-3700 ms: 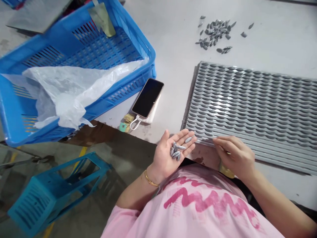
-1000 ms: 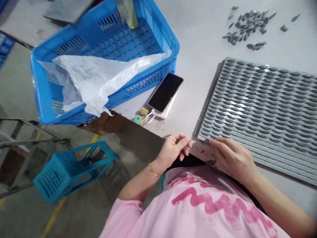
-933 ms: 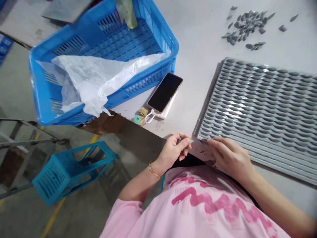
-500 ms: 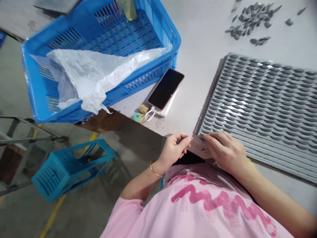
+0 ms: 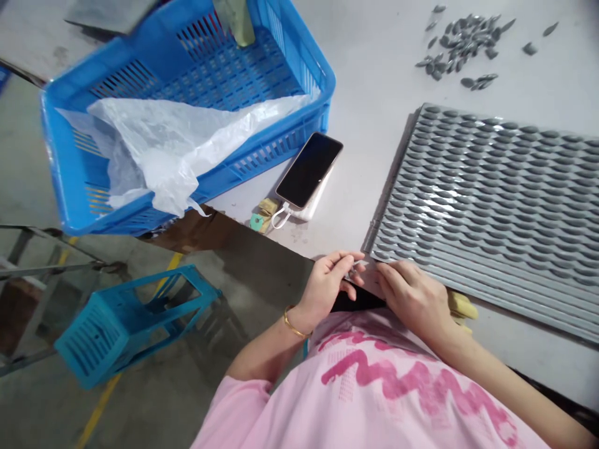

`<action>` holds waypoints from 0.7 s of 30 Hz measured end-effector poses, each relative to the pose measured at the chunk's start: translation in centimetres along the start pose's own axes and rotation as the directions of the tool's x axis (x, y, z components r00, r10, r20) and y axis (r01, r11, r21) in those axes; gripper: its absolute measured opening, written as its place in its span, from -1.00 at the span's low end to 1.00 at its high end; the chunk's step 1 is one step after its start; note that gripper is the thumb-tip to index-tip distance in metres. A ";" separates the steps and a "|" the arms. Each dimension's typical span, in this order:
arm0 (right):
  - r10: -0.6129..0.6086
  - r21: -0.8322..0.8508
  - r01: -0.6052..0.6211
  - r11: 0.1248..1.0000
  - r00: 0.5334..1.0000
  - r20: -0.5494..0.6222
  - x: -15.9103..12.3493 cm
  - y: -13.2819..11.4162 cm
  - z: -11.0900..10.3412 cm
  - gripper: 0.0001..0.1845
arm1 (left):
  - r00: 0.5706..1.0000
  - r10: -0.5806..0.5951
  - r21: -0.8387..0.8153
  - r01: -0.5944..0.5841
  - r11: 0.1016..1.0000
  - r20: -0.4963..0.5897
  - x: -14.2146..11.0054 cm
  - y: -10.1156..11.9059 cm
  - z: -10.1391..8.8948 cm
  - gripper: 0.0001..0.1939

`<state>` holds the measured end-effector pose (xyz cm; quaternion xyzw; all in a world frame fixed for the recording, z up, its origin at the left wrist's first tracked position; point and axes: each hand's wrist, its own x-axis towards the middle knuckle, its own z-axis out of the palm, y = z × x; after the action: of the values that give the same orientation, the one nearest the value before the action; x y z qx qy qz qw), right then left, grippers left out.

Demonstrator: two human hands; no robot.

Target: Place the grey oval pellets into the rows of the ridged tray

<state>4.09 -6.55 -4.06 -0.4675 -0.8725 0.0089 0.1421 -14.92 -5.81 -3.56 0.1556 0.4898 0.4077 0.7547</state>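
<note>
My left hand (image 5: pixel 330 284) is at the table's front edge, thumb and fingers closed on a small grey leaf-shaped piece (image 5: pixel 359 262). More grey shows among its curled fingers, but I cannot tell how much. Just right of it, below the near left corner of a grey ridged tray (image 5: pixel 486 265), my right hand (image 5: pixel 412 293) has its fingers pressed together. Whatever lies between those fingertips is hidden. Rows of similar grey pointed-oval pieces (image 5: pixel 461 181) cover most of the tray, while bare ridges run along its near side.
Loose grey pieces (image 5: pixel 468 40) lie heaped beyond the tray. A phone (image 5: pixel 309 169) with a white cable rests on a white block left of it. A blue crate (image 5: pixel 281 140) with plastic sheeting overhangs the table's left edge. A blue stool (image 5: pixel 140 318) stands on the floor. Yellow material (image 5: pixel 461 307) shows beside my right wrist.
My right hand has drawn back from the tray's corner, slightly left and down towards my left hand. The left fingers have loosened a little, showing the grey piece's tip.
</note>
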 end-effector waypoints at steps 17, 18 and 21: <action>-0.027 -0.059 0.031 0.998 0.997 0.071 0.0 -0.7 0.3 -0.91 | 0.998 -0.061 -0.317 0.062 0.946 0.012 -0.4 0.3 -0.2 -0.72; -0.024 -0.055 0.028 0.998 0.997 0.080 -0.2 -0.7 0.3 -0.92 | 0.999 -0.054 -0.299 0.052 0.953 0.001 -0.4 0.2 -0.3 -0.71; -0.010 -0.034 0.013 0.999 0.996 0.085 -1.0 -0.6 0.3 -0.86 | 0.999 -0.014 -0.253 0.006 0.968 -0.031 -0.4 -0.3 -0.3 -0.65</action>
<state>4.06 -7.66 -4.49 -0.4642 -0.8803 0.0126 0.0969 -15.11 -6.35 -3.64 0.0491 0.4469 0.4654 0.7624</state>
